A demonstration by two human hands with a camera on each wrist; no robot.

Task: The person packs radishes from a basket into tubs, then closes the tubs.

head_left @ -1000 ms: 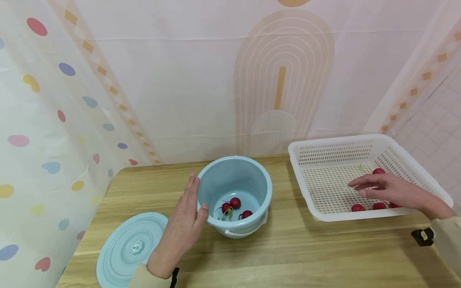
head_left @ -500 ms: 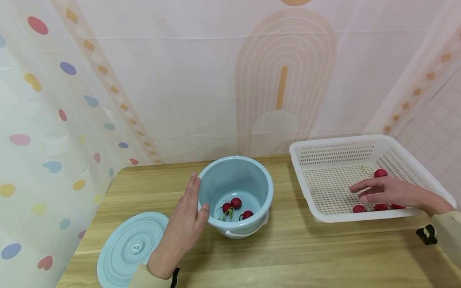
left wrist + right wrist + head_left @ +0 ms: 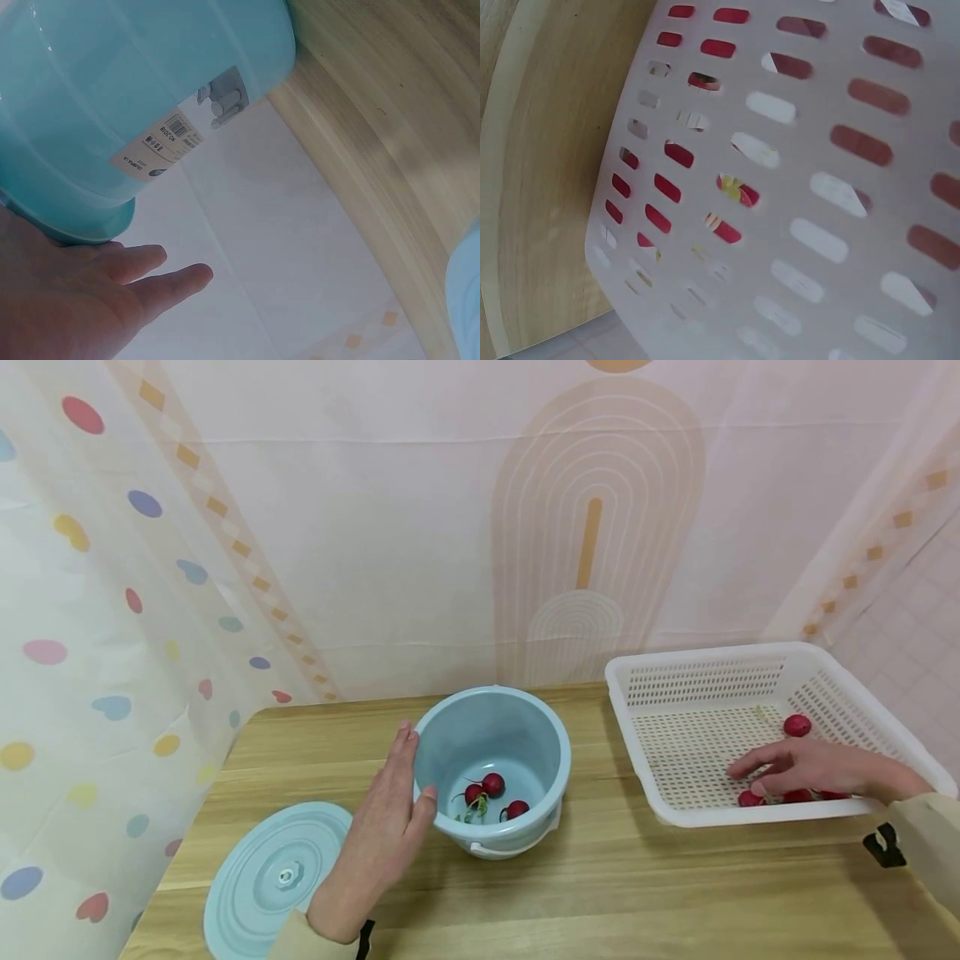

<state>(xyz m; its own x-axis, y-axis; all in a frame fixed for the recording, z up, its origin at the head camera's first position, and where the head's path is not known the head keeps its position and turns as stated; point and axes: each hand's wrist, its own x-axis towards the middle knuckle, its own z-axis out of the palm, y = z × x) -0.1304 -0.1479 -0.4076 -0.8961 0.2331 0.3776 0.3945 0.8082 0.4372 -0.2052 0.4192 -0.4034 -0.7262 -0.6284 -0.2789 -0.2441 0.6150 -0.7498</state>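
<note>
My left hand (image 3: pixel 378 822) rests with straight fingers against the left side of a light blue bucket (image 3: pixel 491 722). In the left wrist view, the hand (image 3: pixel 90 300) lies at the rim of the labelled bucket (image 3: pixel 90 82). Three red radishes (image 3: pixel 492 785) with thin roots and some green lie on the bucket's floor. My right hand (image 3: pixel 810 767) reaches into a white slotted basket (image 3: pixel 720 817), fingers loosely bent, thumb tip right above a radish (image 3: pixel 750 798). Another radish (image 3: pixel 797 725) sits beyond the hand. Through the basket wall (image 3: pixel 787 277) in the right wrist view, red radishes show in slots.
A round light blue lid (image 3: pixel 247 885) lies on the wooden table (image 3: pixel 600 893) left of the bucket, partly behind the left forearm. The bucket's white handle (image 3: pixel 517 849) hangs down in front. A patterned curtain (image 3: pixel 390 552) stands behind the table.
My right hand has sunk lower into the basket, toward the front radishes. The left hand stays at the bucket. The whole scene has shifted slightly right in the head view.
</note>
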